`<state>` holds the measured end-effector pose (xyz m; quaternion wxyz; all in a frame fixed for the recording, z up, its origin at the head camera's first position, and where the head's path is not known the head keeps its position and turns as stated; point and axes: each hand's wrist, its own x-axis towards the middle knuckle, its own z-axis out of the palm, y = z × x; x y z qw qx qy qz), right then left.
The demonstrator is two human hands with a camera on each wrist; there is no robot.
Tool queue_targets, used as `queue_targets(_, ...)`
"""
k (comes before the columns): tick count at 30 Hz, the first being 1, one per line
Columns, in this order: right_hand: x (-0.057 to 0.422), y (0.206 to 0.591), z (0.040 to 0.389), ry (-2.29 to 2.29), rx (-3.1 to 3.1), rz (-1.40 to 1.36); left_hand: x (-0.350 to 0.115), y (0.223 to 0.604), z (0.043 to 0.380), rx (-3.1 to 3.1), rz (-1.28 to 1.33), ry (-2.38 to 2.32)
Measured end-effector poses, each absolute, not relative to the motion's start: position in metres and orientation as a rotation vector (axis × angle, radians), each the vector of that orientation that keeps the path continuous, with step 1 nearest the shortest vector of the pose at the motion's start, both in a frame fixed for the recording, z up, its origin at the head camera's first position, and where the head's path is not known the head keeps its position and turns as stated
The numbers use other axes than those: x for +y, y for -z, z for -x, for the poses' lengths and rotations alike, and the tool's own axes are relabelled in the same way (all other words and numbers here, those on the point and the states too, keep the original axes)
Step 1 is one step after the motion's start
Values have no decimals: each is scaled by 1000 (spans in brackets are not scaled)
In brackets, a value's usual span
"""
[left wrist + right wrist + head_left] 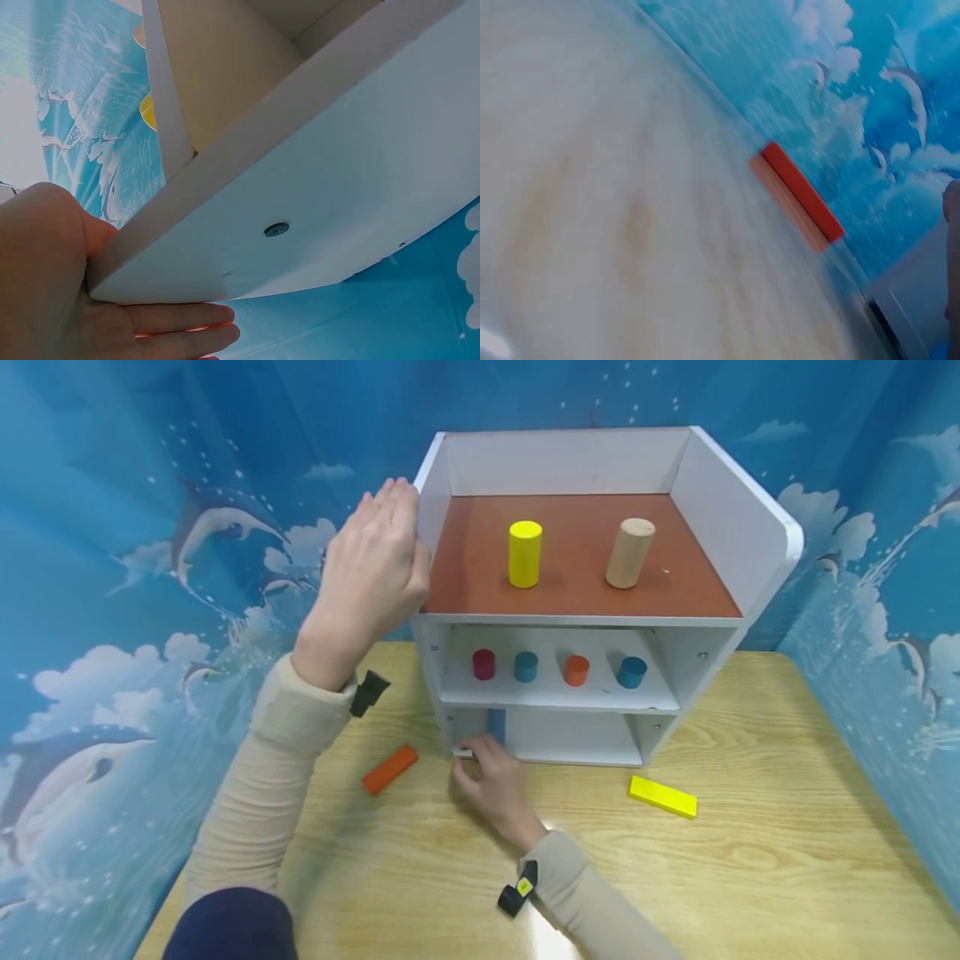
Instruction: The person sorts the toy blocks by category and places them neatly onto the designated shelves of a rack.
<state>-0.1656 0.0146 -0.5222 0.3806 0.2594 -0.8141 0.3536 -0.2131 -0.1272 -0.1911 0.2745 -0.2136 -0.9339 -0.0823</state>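
Observation:
A white toy shelf (577, 620) with a brown top stands on the table. My left hand (375, 556) grips its upper left side panel (300, 202). In the left wrist view the thumb goes behind the panel's edge, and straight fingers (184, 330) lie along its outer face. Down at the lower left front corner, my right hand (495, 781) curls its thumb and fingers around the shelf's bottom edge. A blue block (497, 725) shows in the bottom compartment just beyond those fingers, its near end hidden. Only a sliver of the right hand (952, 247) enters the right wrist view.
On the shelf's top stand a yellow cylinder (524, 556) and a plain wooden cylinder (629, 554). Several short coloured cylinders, one orange (576, 671), line the middle shelf. An orange block (390, 769) lies left of the shelf, a yellow block (663, 797) at its front right.

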Motion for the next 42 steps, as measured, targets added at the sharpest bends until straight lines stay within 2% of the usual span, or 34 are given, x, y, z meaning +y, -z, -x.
queue_targets(11, -20, 510, 161, -952, -2086, -995, -127, 192, 214, -2511, 577, 214)
queue_targets(23, -45, 504, 172, -746, -2282, -1268, -127, 191, 215, -2516, 569, 212)
queue_targets(42, -52, 510, 176, -536, -2644, -1269, -128, 192, 214, -2495, 586, 217)
